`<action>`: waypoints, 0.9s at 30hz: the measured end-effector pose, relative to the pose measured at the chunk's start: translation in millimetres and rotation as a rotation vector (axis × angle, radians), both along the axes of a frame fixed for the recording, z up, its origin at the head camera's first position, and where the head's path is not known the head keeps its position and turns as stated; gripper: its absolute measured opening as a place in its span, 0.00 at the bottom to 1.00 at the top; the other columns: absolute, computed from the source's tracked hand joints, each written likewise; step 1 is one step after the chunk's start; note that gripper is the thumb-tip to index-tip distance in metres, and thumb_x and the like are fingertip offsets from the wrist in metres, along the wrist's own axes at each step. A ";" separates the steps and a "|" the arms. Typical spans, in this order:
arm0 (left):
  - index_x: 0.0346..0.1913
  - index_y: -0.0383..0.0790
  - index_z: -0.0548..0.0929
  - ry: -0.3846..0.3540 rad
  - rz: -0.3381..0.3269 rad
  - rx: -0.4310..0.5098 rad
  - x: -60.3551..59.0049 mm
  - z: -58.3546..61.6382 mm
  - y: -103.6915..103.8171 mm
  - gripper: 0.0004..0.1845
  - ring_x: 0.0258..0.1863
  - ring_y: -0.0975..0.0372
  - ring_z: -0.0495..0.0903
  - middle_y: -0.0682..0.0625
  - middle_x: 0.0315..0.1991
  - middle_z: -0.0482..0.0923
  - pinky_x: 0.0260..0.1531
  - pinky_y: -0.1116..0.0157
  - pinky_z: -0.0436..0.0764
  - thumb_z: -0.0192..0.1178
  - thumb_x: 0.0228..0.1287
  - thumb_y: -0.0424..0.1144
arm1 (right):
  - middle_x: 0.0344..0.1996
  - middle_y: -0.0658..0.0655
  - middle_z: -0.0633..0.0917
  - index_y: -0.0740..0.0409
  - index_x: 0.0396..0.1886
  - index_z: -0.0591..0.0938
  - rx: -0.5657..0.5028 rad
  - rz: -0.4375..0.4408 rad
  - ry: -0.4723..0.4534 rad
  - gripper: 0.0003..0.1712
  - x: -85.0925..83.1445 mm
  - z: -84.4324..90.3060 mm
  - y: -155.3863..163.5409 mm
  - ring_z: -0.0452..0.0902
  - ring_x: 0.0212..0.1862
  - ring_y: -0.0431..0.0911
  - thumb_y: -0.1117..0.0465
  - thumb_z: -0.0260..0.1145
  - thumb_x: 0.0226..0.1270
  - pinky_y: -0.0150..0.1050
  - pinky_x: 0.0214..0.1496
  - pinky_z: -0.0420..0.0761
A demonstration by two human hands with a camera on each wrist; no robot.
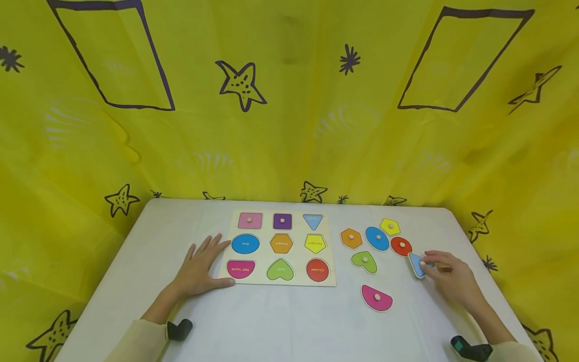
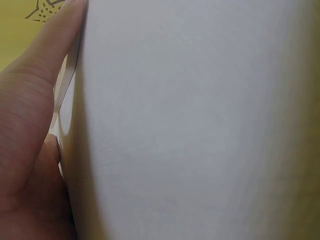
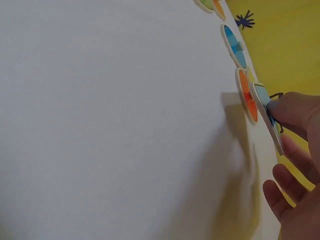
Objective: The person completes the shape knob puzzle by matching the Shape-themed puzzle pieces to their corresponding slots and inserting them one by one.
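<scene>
- A person sits at a white table (image 1: 289, 322) ringed by a yellow curtain (image 1: 289, 125) printed with dark stars and outlined boxes.
- The left hand (image 1: 199, 269) lies flat on the table, fingers straight and spread, its fingertips and thumb touching the left edge of a pale wooden shape-puzzle board (image 1: 281, 247). It holds nothing.
- The board shows nine coloured shape spaces in three rows; the pink square and purple square in the back row carry small knobs.
- The right hand (image 1: 452, 279) reaches to the loose pieces on the right side of the table. Its thumb and forefinger pinch the light blue wooden triangle piece (image 1: 417, 264), with the other fingers loosely curled behind.
- In the right wrist view the triangle (image 3: 266, 116) is tilted up off the tabletop, just beside a red round piece (image 1: 401, 246).
- Other loose knobbed pieces lie near: an orange hexagon (image 1: 351, 238), a blue oval (image 1: 377, 238), a yellow pentagon (image 1: 390, 227), a green heart (image 1: 364, 261) and a pink half-round (image 1: 377, 297).
</scene>
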State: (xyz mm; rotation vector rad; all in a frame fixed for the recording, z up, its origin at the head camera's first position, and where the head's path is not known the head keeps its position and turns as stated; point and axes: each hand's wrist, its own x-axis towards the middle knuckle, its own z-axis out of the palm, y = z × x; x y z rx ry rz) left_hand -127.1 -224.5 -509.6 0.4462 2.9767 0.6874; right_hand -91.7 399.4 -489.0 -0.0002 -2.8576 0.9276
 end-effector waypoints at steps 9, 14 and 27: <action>0.78 0.47 0.66 0.004 0.001 -0.003 -2.7 -1.3 -0.2 0.57 0.80 0.39 0.47 0.39 0.81 0.55 0.73 0.31 0.39 0.73 0.47 0.69 | 0.56 0.68 0.83 0.63 0.47 0.88 0.004 0.107 0.089 0.13 -36.8 32.8 -11.4 0.74 0.57 0.62 0.57 0.71 0.71 0.14 0.44 0.71; 0.78 0.47 0.66 -0.004 0.003 -0.003 -2.7 -2.4 -0.2 0.57 0.80 0.39 0.47 0.39 0.81 0.55 0.73 0.31 0.39 0.73 0.47 0.69 | 0.56 0.68 0.83 0.63 0.46 0.89 0.010 0.164 0.128 0.12 -58.3 51.2 -29.1 0.76 0.57 0.62 0.59 0.72 0.70 0.16 0.44 0.72; 0.78 0.47 0.67 -0.009 0.007 -0.002 -0.5 -1.1 0.3 0.57 0.80 0.40 0.47 0.40 0.81 0.55 0.73 0.31 0.38 0.73 0.46 0.69 | 0.58 0.68 0.82 0.65 0.49 0.88 -0.082 0.214 0.090 0.14 -97.7 62.0 -87.7 0.74 0.61 0.63 0.60 0.71 0.71 0.56 0.55 0.81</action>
